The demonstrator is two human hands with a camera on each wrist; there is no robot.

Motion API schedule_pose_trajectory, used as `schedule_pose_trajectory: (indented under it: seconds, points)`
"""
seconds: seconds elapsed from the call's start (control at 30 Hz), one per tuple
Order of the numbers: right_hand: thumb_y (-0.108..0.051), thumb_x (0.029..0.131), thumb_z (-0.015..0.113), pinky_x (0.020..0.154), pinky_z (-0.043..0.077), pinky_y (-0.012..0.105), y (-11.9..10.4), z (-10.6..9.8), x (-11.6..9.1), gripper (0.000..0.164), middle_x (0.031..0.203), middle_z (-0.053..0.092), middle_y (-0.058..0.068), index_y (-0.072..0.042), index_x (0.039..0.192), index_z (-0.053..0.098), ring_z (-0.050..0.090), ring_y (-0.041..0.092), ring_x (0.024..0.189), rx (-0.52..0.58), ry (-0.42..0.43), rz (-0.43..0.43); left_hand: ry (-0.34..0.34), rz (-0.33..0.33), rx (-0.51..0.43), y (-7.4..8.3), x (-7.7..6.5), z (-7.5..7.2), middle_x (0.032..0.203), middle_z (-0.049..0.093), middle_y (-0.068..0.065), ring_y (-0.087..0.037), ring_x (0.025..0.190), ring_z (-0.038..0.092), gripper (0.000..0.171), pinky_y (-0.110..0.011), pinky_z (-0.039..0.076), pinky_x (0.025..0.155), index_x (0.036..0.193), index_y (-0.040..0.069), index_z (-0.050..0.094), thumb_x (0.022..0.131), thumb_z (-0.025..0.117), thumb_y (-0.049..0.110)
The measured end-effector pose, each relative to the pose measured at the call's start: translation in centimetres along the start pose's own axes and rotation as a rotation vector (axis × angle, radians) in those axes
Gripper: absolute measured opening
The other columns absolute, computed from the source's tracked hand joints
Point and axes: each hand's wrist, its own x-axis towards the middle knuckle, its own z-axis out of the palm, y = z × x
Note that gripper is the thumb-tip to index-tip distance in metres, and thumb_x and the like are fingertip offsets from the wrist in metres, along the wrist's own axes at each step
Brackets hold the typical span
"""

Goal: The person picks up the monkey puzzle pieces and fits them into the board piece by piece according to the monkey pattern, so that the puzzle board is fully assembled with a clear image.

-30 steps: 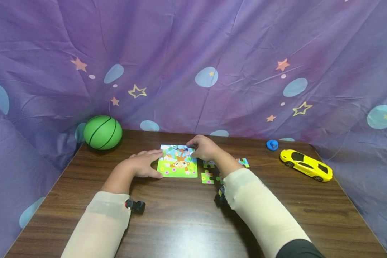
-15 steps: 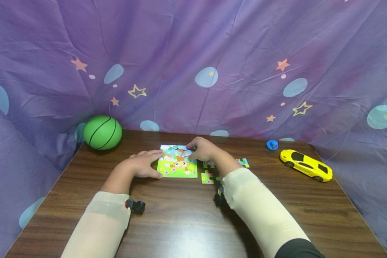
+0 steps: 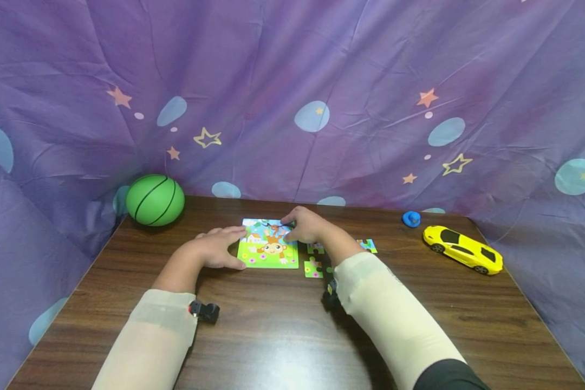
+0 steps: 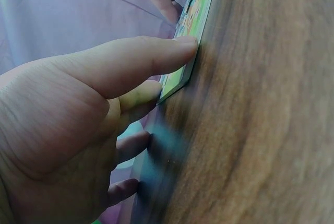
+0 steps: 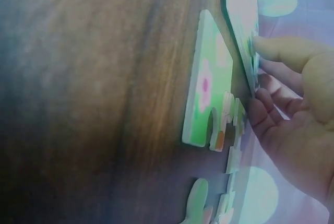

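A square jigsaw puzzle board (image 3: 268, 261) with a cartoon monkey lies flat at the table's middle. My left hand (image 3: 213, 249) rests at its left side, thumb on the near edge and forefinger by the far left part. In the left wrist view the left thumb (image 4: 156, 54) is straight along the board's edge, with the other fingers spread. Over the far right corner, my right hand (image 3: 308, 226) pinches a puzzle piece (image 3: 288, 229) between thumb and forefinger, with a dark gap showing beside it. The right thumb (image 5: 282, 51) bears on the board's face in the right wrist view.
Loose puzzle pieces lie right of the board, among them a green one (image 3: 313, 268) and a blue-green one (image 3: 368, 246); the right wrist hides some. A green ball (image 3: 156, 200) stands back left. A blue toy duck (image 3: 411, 219) and yellow toy car (image 3: 462, 250) are at right.
My right hand has shifted slightly nearer and to the left at the board's corner, its thumb further over the board. My left hand and the board have stayed in place.
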Motion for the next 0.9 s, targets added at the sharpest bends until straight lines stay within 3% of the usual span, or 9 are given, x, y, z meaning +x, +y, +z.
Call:
schedule_pose_trajectory:
  seconds: [0.5, 0.9]
  points:
    - [-0.023, 0.092, 0.084, 0.132, 0.035, 0.052, -0.33, -0.14, -0.06, 0.057, 0.163, 0.048, 0.017, -0.012, 0.145, 0.068, 0.044, 0.037, 0.154, 0.036, -0.021, 0.054, 0.001, -0.001, -0.001, 0.03, -0.07, -0.03, 0.181, 0.023, 0.0, -0.046, 0.165, 0.021, 0.098, -0.081, 0.015, 0.127, 0.171, 0.022, 0.031, 0.09, 0.078, 0.053]
    - [-0.022, 0.09, 0.085, 0.131, 0.035, 0.052, -0.26, -0.13, 0.08, 0.058, 0.162, 0.051, 0.015, -0.013, 0.145, 0.068, 0.045, 0.037, 0.155, 0.026, -0.017, 0.064, -0.003, -0.001, -0.001, 0.19, -0.21, -0.12, 0.181, 0.023, -0.001, -0.047, 0.164, 0.021, 0.099, -0.08, 0.016, 0.127, 0.17, 0.022, 0.032, 0.088, 0.079, 0.054]
